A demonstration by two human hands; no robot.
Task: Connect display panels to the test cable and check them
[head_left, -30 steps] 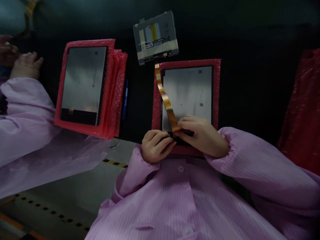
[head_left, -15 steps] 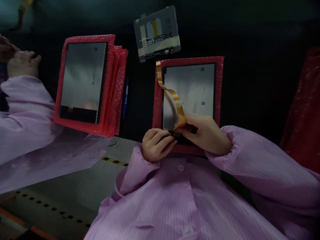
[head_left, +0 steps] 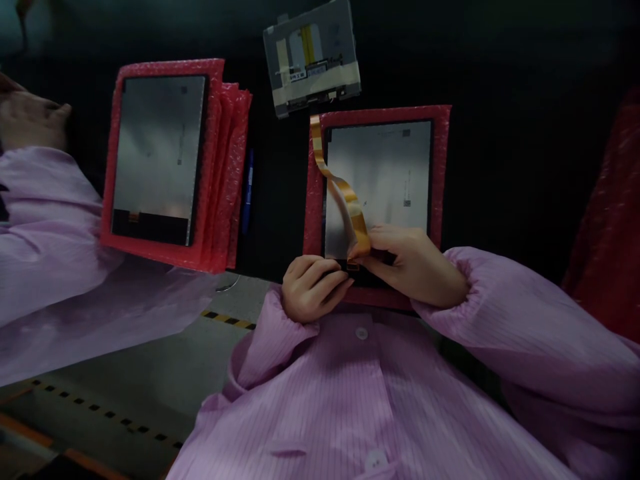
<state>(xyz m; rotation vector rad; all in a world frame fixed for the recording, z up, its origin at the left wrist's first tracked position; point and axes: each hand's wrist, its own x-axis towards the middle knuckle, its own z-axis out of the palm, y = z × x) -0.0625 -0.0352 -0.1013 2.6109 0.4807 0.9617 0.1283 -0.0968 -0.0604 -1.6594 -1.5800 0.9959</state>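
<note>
My right hand [head_left: 413, 267] is closed in a pinch on the end of an orange flat flex cable [head_left: 356, 217], just above a small connector [head_left: 353, 265] at the display panel's lower edge. The silvery display panel [head_left: 383, 173] lies on a red bubble-wrap sheet [head_left: 440, 160]. From the pinch, the cable curves up over the panel's left side to a grey test board [head_left: 313, 60] with tape across it. My left hand [head_left: 316, 290] has its fingers curled together at the panel's lower left edge, beside the connector; whatever its fingertips hold is hidden.
To the left, another display panel [head_left: 157, 153] lies on stacked red bubble wrap [head_left: 233, 173]. A blue pen [head_left: 248, 190] lies beside that stack. A co-worker's hand [head_left: 35, 120] and sleeve are at far left. More red wrap [head_left: 607, 247] is at far right.
The view has shifted slightly, so the left stack and test board appear a little higher and further left. Both hands keep nearly the same pose at the connector.
</note>
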